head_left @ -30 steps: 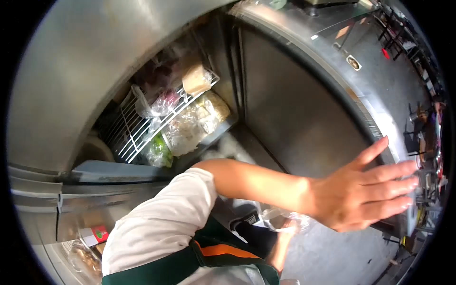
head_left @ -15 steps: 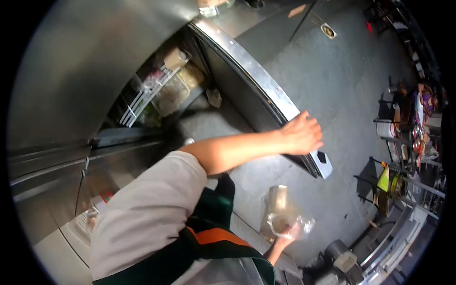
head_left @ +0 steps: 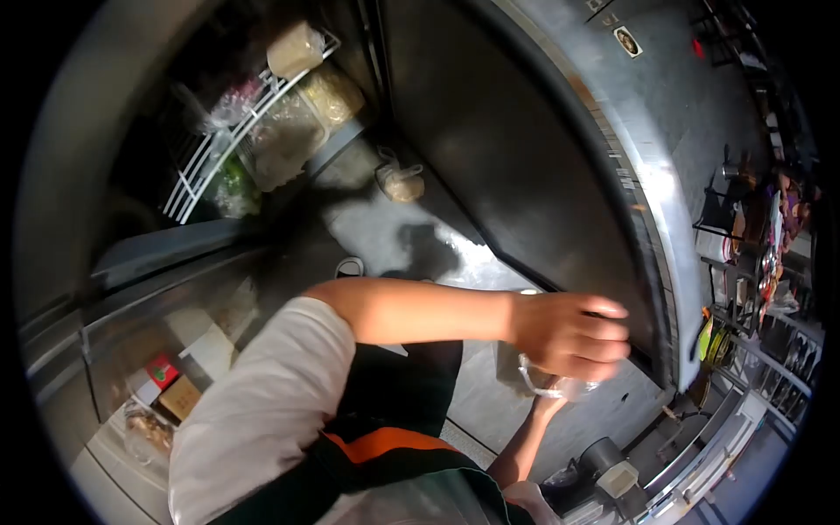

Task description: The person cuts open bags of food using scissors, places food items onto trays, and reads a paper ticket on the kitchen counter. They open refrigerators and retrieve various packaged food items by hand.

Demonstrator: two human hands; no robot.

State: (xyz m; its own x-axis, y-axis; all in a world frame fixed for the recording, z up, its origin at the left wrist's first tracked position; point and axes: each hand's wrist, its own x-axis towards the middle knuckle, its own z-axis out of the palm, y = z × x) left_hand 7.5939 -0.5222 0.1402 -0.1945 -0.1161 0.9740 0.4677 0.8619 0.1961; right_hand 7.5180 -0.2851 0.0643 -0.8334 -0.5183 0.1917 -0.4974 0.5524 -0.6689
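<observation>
My left hand (head_left: 573, 337) is in mid-view with its back towards me. Its fingers bend loosely and stand slightly apart, above my right hand; the fingertips are hidden. Just below, my right hand (head_left: 549, 404) is closed on a clear plastic bag (head_left: 514, 366) with a whitish loop. The left hand covers part of that bag, so its contents cannot be made out. To the right of my left hand stands the inner face of an open fridge door (head_left: 525, 166), and the hand appears apart from it.
At upper left, a white wire shelf (head_left: 229, 150) holds several bagged foods and a beige block (head_left: 295, 50). A knotted plastic bag (head_left: 402, 182) rests low, near my shoe (head_left: 349, 267). Boxes (head_left: 179, 395) sit at lower left. Racks and cookware line the far right.
My left hand has left the door's edge and come down over the bag in my right hand. The door stands wider, and more of the fridge inside shows.
</observation>
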